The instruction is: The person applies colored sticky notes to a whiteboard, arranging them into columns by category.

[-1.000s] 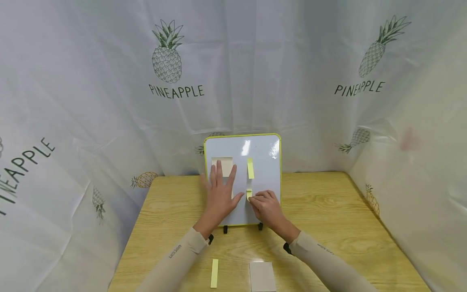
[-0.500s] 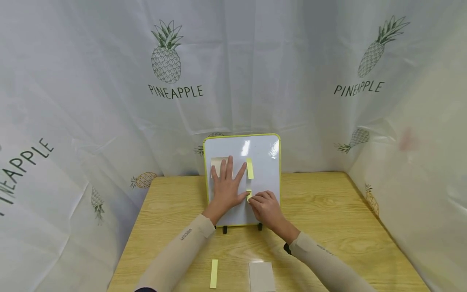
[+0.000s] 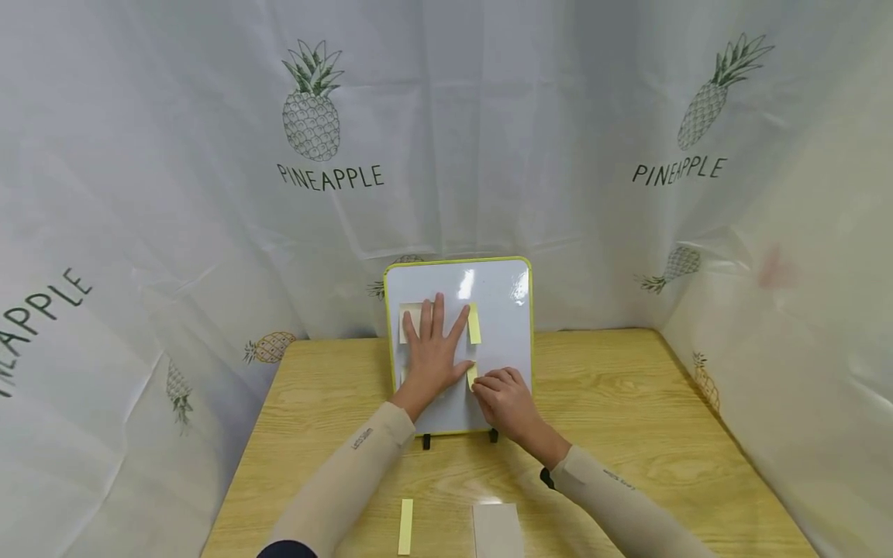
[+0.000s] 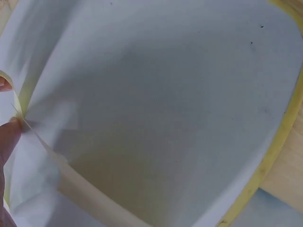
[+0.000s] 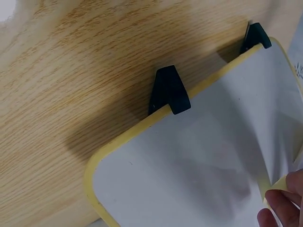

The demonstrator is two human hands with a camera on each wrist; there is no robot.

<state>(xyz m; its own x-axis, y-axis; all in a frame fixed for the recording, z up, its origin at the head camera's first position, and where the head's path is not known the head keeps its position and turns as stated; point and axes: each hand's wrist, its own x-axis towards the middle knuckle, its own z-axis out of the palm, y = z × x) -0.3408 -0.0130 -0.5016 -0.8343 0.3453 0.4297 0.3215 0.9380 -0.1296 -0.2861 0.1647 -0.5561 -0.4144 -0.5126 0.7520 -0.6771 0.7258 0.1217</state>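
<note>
A whiteboard [image 3: 505, 306] with a yellow rim stands upright on the table. My left hand [image 3: 431, 364] lies spread over its left part, covering much of a cream paper note [image 3: 408, 312]. The left thumb touches the top of a narrow yellow sticky strip [image 3: 471, 376]. My right hand [image 3: 509, 399] pinches this strip's lower end, which curls away from the board in the right wrist view. Higher on the board is another yellow sticky strip [image 3: 475, 325]. In the left wrist view, a cream paper [image 4: 90, 194] lifts off the board along one edge.
On the wooden table [image 3: 600, 434] in front lie a yellow paper strip [image 3: 405, 527] and a beige square of paper [image 3: 498, 531]. Black stand feet [image 5: 170, 90] grip the board's bottom edge. A pineapple-printed curtain [image 3: 488, 155] hangs behind and along both sides.
My left hand has shifted right across the board, bringing its thumb from beside the lower yellow strip onto its top. The right hand keeps pinching the strip's lower end.
</note>
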